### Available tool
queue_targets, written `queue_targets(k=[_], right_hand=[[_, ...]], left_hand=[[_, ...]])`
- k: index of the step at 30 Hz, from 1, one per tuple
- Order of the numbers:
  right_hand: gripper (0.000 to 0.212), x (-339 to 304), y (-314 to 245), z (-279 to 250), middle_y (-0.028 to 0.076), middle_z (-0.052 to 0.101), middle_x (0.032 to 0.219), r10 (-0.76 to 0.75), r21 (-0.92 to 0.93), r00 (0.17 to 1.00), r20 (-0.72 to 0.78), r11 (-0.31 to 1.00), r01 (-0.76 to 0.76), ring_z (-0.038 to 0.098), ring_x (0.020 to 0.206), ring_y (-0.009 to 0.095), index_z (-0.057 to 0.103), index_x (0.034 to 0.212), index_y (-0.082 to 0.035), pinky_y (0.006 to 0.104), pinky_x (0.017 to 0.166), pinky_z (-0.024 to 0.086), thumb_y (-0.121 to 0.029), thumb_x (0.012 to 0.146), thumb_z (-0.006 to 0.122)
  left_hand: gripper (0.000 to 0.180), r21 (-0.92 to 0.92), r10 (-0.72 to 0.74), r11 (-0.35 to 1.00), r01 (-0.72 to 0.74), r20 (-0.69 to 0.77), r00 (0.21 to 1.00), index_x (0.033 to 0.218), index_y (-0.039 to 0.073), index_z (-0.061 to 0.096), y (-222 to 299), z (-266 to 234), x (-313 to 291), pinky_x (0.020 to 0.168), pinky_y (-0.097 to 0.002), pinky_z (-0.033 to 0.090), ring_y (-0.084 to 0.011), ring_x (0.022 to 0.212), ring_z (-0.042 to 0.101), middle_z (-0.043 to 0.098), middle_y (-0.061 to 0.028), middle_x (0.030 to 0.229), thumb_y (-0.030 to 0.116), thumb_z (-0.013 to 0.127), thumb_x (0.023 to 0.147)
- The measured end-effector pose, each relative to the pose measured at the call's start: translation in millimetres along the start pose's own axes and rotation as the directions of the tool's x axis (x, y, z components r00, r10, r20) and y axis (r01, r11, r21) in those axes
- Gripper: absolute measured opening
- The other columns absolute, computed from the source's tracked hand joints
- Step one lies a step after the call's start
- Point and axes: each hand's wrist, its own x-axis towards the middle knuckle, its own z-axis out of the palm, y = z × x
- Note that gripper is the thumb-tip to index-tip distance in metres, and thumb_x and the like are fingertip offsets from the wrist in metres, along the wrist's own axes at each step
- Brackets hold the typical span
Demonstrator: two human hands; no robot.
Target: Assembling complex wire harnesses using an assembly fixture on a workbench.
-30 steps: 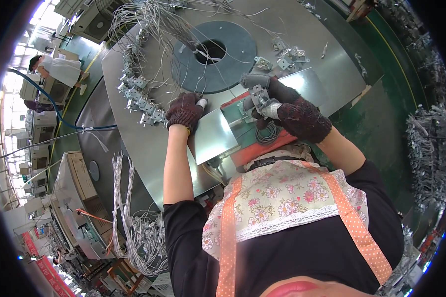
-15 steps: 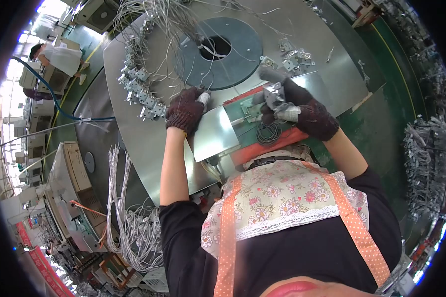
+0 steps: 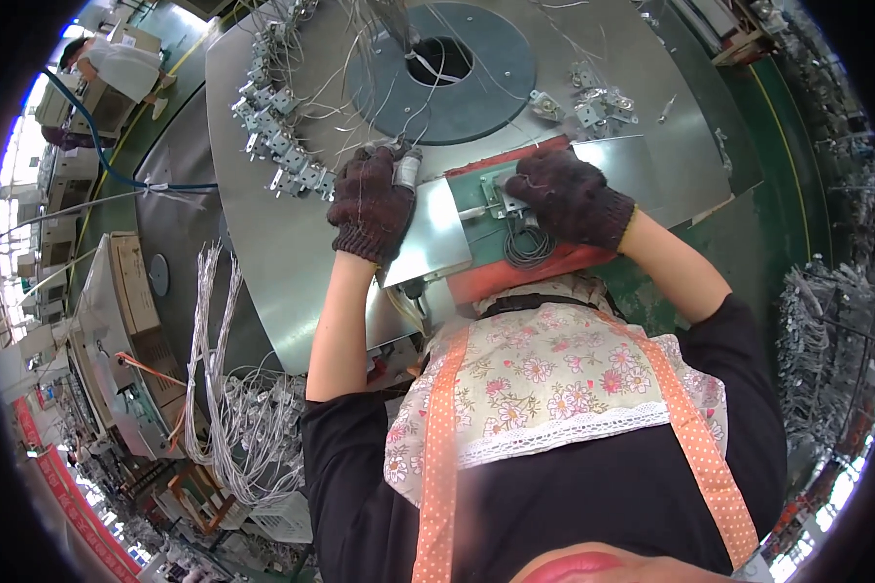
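Note:
Both my hands wear dark maroon knit gloves. My left hand (image 3: 371, 199) rests with curled fingers at the left end of a shiny metal plate (image 3: 428, 228), a whitish wrap around its thumb. Thin grey wires run close to its fingertips; whatever it pinches is hidden. Over the green-bedded fixture (image 3: 473, 187) my right hand (image 3: 574, 199) is closed at the right side of a small metal bracket (image 3: 501, 194), covering part of it. A coil of dark grey cable (image 3: 528, 247) lies just below the bracket, beside a red strip (image 3: 491, 282).
A grey disc (image 3: 501, 102) with a central hole and wire bundle sits beyond my hands. Many wired metal brackets (image 3: 280, 146) curve along the left; more brackets (image 3: 603, 109) lie at the right. Wire bundles (image 3: 209, 379) hang at lower left. Another person (image 3: 122, 73) is at far left.
My right hand has come down onto the fixture with the metal bracket it held raised before. The left hand stays at the plate's left end. The whole view has shifted slightly.

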Motion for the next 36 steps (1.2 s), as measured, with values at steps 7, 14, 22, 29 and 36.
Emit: queue_targets(k=[7,14,22,29,36], right_hand=[[0.027,9.6,1.6,-1.8,0.016,0.063,0.095,-0.049,-0.149,0.997,-0.068,0.988,0.038,0.064,0.092,0.035,0.066,0.105,-0.007,0.0477,0.078,0.053,-0.014,0.079,0.064],[0.045,-8.0,-12.1,36.8,0.021,0.061,0.097,0.192,0.004,0.974,-0.120,0.981,-0.193,0.062,0.092,0.038,0.063,0.121,-0.001,0.0479,0.079,0.050,-0.017,0.079,0.064],[0.090,-15.7,-23.1,23.1,0.024,0.063,0.107,0.221,0.278,0.939,-0.265,0.950,-0.145,0.062,0.100,0.042,0.036,0.157,-0.003,0.0487,0.087,0.053,-0.017,0.077,0.077],[0.049,-8.5,36.4,-29.5,0.017,0.066,0.114,0.076,0.482,0.997,0.006,0.873,-0.070,0.064,0.107,0.037,0.061,0.132,-0.009,0.0462,0.092,0.052,-0.014,0.085,0.072],[0.047,-10.1,119.7,-44.6,0.025,0.066,0.120,0.428,0.263,0.871,0.242,0.835,-0.484,0.065,0.111,0.043,0.062,0.128,-0.004,0.0486,0.097,0.051,-0.025,0.087,0.068]], left_hand=[[0.033,0.069,0.044,0.997,-0.035,-0.137,0.990,0.113,0.008,0.072,-2.1,5.5,-2.6,0.092,-0.0501,0.052,-0.0401,0.103,0.067,0.071,-0.0198,0.110,0.034,0.069,0.093],[0.030,0.136,0.366,0.928,-0.347,-0.154,0.918,0.109,0.007,0.070,30.8,6.3,-18.8,0.086,-0.0477,0.048,-0.0328,0.088,0.062,0.066,-0.0130,0.089,0.024,0.074,0.085],[0.046,0.099,0.423,0.878,-0.468,0.296,0.857,0.115,0.006,0.067,78.9,76.4,-20.5,0.095,-0.0490,0.047,-0.0347,0.101,0.066,0.070,-0.0184,0.102,0.039,0.067,0.083],[0.027,0.111,0.398,0.899,-0.423,0.194,0.897,0.108,0.008,0.072,91.6,73.1,-29.6,0.090,-0.0451,0.054,-0.0351,0.109,0.065,0.069,-0.0194,0.112,0.024,0.057,0.092],[0.037,0.005,0.208,0.974,-0.225,0.368,0.906,0.120,0.003,0.065,100.4,68.7,-36.0,0.108,-0.0523,0.043,-0.0403,0.109,0.063,0.071,-0.0194,0.109,0.021,0.046,0.095]])
